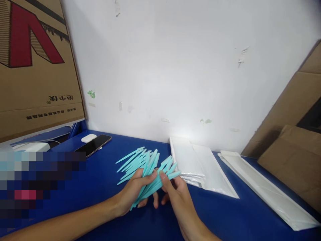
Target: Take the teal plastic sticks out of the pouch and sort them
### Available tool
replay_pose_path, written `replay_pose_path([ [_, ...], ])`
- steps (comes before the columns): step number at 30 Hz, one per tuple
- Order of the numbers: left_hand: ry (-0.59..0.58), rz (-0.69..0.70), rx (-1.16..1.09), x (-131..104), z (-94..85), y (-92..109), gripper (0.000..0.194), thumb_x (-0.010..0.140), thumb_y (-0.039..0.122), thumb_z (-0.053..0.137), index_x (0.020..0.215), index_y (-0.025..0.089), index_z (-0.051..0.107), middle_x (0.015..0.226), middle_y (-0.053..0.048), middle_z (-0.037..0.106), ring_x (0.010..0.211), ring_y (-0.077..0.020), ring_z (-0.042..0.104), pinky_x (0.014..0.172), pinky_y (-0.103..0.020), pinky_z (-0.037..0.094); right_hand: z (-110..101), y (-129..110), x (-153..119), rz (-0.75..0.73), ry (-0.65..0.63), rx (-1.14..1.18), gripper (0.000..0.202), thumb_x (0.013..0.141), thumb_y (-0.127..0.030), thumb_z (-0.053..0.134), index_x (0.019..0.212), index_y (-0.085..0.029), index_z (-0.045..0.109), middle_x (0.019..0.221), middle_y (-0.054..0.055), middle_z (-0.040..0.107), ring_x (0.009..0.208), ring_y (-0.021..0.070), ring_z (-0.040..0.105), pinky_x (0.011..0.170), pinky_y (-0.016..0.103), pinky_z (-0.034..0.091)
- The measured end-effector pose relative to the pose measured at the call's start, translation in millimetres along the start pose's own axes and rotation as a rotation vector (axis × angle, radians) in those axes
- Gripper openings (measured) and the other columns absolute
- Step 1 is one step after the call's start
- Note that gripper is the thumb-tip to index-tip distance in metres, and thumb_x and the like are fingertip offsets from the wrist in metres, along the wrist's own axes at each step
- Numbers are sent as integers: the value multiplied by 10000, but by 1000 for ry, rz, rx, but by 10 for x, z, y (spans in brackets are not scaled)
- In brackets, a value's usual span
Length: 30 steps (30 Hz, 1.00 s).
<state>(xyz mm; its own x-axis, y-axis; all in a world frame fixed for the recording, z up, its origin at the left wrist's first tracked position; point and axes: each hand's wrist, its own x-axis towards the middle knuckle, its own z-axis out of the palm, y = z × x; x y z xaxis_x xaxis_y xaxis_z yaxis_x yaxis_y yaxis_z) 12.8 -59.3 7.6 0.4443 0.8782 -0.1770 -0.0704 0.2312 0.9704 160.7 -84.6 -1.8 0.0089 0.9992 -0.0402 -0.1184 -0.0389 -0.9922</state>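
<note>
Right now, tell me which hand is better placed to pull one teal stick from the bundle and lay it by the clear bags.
Right, probably. The left hand wraps the bundle of teal sticks, while the right hand only pinches the fanned tips and lies nearer the clear plastic bags on the blue table.

Quick tally of what was on the blue tabletop (105, 187): two hands, the left hand (132, 192) and the right hand (175, 195), both wrapped around one fanned bunch of thin turquoise plastic sticks (147, 167). Way too many overlapping to count exactly, well over a dozen though. Two stacks of clear flat plastic bags: one (200, 164) near the back edge, one long one (265, 187) toward the right edge. One black smartphone (94, 144) and one small white earbud case (88, 137) by the back left corner. Brown cardboard boxes: one (37, 67) at the left, at least two (291, 134) at the right.
</note>
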Motion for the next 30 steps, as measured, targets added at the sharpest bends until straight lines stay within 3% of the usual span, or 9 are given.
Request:
replay_pose_path([
  [10,-80,27,-47,7,-71,6,282,958,458,471,907,182,501,451,21,544,347,-77,358,355,-179,162,3,5,38,13,-8,23,459,803,-606,684,745,-162,581,631,-25,498,555,95,470,488,194,435],
  [19,-151,23,-91,15,-104,-5,421,956,412,373,796,112,620,452,-28,535,331,-59,285,369,-205,142,-3,28,47,9,-12,3,500,797,-639,667,867,-148,605,633,-33,493,556,97,470,488,198,432],
  [30,-194,22,-92,30,-138,-16,504,941,388,324,686,95,645,441,-62,545,309,-59,244,363,-228,115,-3,30,40,4,-13,-31,517,775,-664,667,816,-157,573,617,-41,473,540,97,465,478,206,431],
])
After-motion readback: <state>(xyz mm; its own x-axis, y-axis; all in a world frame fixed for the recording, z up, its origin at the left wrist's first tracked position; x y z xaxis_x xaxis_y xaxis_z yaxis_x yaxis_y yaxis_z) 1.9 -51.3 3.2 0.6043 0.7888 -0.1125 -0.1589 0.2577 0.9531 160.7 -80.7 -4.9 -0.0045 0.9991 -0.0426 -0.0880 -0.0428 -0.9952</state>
